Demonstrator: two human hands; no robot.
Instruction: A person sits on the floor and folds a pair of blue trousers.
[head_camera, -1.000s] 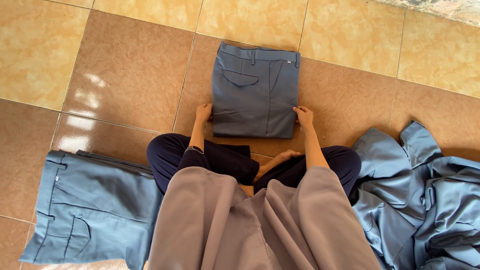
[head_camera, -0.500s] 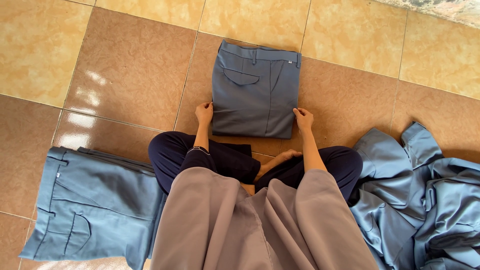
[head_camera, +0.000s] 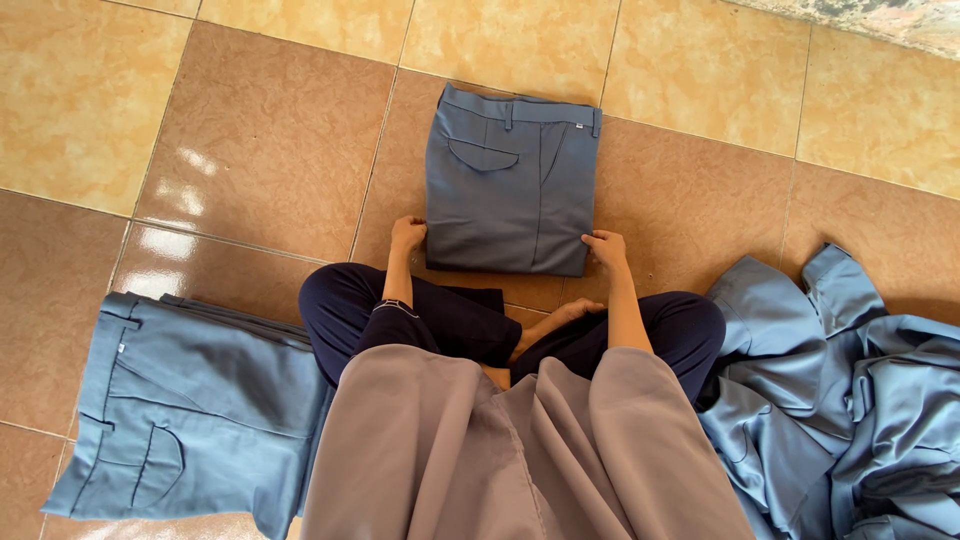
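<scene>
A pair of dark grey-blue trousers (head_camera: 512, 180), folded into a neat rectangle with a back pocket showing, lies on the tiled floor in front of my crossed legs. My left hand (head_camera: 407, 234) grips its near left corner. My right hand (head_camera: 605, 246) holds the near right corner. Both hands rest low against the floor at the fold's bottom edge.
A lighter blue folded pair of trousers (head_camera: 190, 400) lies on the floor to my left. A crumpled heap of blue garments (head_camera: 850, 390) sits to my right. My grey tunic and dark trouser legs fill the lower middle. Brown and beige tiles (head_camera: 260, 130) surround everything.
My hands have stayed on the near corners of the folded trousers, shifting only slightly. The folded trousers look the same.
</scene>
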